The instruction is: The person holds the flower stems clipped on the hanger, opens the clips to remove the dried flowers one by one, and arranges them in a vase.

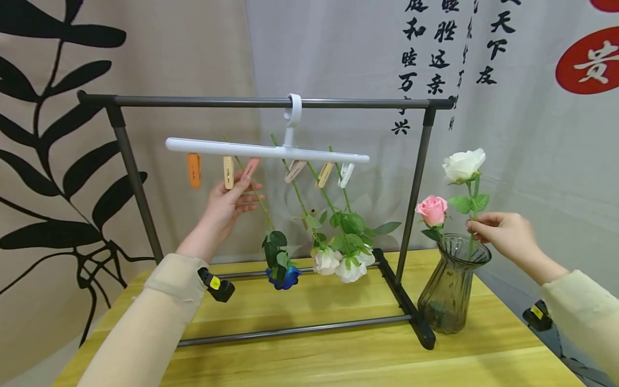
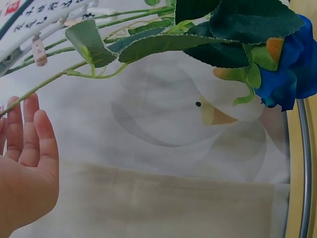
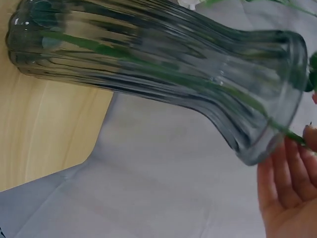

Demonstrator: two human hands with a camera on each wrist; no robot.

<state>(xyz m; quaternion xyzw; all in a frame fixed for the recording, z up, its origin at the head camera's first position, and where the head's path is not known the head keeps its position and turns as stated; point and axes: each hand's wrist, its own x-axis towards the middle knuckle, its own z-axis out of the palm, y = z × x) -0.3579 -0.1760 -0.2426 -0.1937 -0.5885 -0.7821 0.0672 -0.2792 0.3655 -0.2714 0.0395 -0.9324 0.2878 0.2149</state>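
Note:
My left hand (image 1: pixel 227 204) pinches a pink clothespin (image 1: pixel 251 166) under the white hanger (image 1: pixel 227 147), thumb on its front and other fingers extended. From that clothespin a blue rose (image 1: pixel 285 277) hangs head down, its stem passing in front of the fingers; the bloom also shows in the left wrist view. My right hand (image 1: pixel 505 234) holds the green stem of an upright white rose (image 1: pixel 463 165) between thumb and forefinger, right at the rim of a ribbed glass vase (image 1: pixel 447 295). In the right wrist view the stem (image 3: pixel 163 74) runs down inside the vase.
A pink rose (image 1: pixel 432 210) stands in the vase. Several white roses (image 1: pixel 326 261) hang head down from other clothespins. An orange clothespin (image 1: pixel 194 171) and a beige clothespin (image 1: pixel 229 172) hang on the left. The dark rack (image 1: pixel 193 102) stands on the wooden table (image 1: pixel 338 360).

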